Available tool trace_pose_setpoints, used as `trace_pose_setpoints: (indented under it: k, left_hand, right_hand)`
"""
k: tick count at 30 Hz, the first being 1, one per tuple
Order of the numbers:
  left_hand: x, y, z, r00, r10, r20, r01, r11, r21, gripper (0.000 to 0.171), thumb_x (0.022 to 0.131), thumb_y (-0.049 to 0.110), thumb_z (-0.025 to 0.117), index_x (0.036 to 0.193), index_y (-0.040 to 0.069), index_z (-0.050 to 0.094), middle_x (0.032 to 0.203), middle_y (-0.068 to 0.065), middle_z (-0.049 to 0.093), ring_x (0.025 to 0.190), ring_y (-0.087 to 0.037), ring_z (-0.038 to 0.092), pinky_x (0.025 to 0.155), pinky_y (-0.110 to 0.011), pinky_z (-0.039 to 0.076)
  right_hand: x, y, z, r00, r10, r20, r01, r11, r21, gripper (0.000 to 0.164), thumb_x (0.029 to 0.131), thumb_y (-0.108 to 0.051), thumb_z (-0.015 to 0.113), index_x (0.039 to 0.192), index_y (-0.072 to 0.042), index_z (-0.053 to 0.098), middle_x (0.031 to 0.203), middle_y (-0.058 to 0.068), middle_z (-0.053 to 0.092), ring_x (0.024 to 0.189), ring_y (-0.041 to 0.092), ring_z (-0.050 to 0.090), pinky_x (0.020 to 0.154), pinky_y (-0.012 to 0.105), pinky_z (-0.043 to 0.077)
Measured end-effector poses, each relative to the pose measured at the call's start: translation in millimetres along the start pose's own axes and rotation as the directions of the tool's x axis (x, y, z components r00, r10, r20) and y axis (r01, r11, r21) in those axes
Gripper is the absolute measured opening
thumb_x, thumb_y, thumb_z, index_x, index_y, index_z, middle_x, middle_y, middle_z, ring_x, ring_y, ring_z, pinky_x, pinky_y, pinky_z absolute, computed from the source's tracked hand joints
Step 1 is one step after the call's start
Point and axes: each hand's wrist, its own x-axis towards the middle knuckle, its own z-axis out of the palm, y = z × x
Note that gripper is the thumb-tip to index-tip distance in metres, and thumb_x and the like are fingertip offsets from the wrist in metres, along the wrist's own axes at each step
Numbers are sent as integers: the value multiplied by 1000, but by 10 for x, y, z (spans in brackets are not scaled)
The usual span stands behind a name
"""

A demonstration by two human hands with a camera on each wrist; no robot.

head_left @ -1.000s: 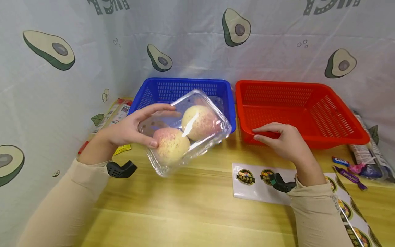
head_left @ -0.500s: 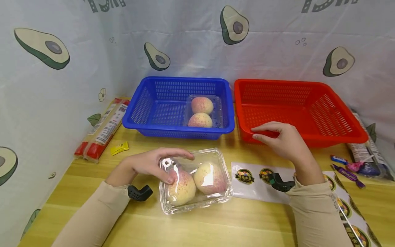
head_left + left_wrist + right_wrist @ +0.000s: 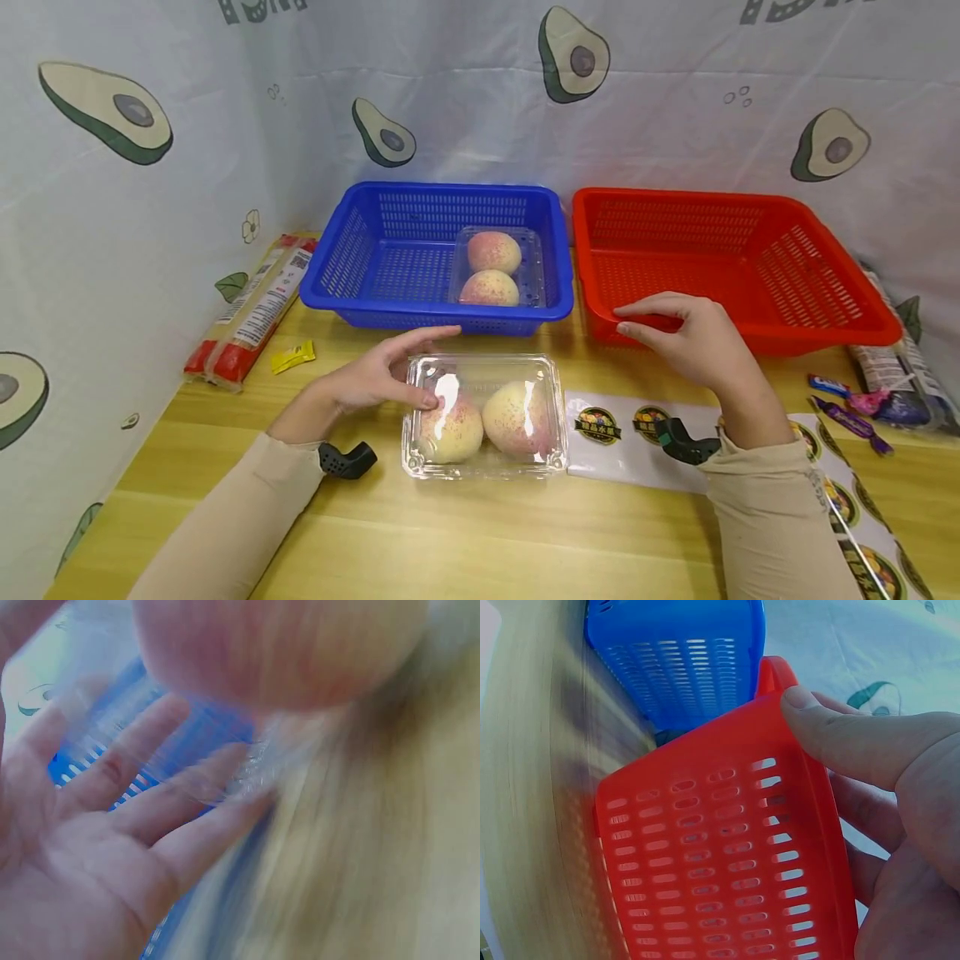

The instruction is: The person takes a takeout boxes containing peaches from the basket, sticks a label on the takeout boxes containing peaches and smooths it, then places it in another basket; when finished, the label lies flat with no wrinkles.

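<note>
My left hand (image 3: 378,379) is at the left end of a clear plastic clamshell (image 3: 486,371), its thumb over the lid and its fingers behind the side. Inside lie two peaches (image 3: 519,417), pale yellow with a pink blush. The clamshell lies level, close over the wooden table. In the blurred left wrist view, a peach (image 3: 285,652) shows above the fingers (image 3: 202,844) behind clear plastic. My right hand (image 3: 690,333) pinches the near left rim of a red basket (image 3: 675,217); the right wrist view shows its thumb (image 3: 840,735) outside the rim.
A blue basket (image 3: 352,312) at the back holds another clamshell (image 3: 531,258) of peaches. A sheet of labels (image 3: 645,475) lies under my right forearm. Noodle packs (image 3: 262,304) and a yellow packet (image 3: 292,357) are left; candies (image 3: 855,425) and a bag (image 3: 907,392) are right.
My left hand has brought the clamshell down toward the near table from in front of the blue basket, then squared it up. The right hand has stayed on the red rim.
</note>
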Motion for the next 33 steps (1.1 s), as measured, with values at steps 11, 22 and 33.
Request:
trace_pose_setpoints:
  k: [11,22,33]
  left_hand:
    - [66,-43,67,997,46,-54,-44,999,32,62,90,-6,68,146,-9,41,151,-31,37,137,-33,44,110,-39,40]
    - [-28,168,97,994,0,106,-39,929,368,107,74,27,92,158,13,28,162,1,24,147,-25,23,116,-59,21]
    - [-35,123,89,989,-18,150,-33,943,332,116,72,23,93,160,19,17,162,-11,17,142,-32,28,114,-50,30]
  right_hand:
    - [-13,25,-13,1000,8,2,-8,1000,-1,27,93,-25,75,117,-13,77,118,13,69,113,36,57,93,61,44]
    - [-25,-12,5,1000,15,11,-15,1000,1,27,95,-24,73,119,-13,75,120,14,68,116,37,55,97,63,42]
    - [-87,-242,-83,995,-79,60,79,997,10,42,85,-21,84,125,-17,72,131,8,63,127,33,51,102,62,40]
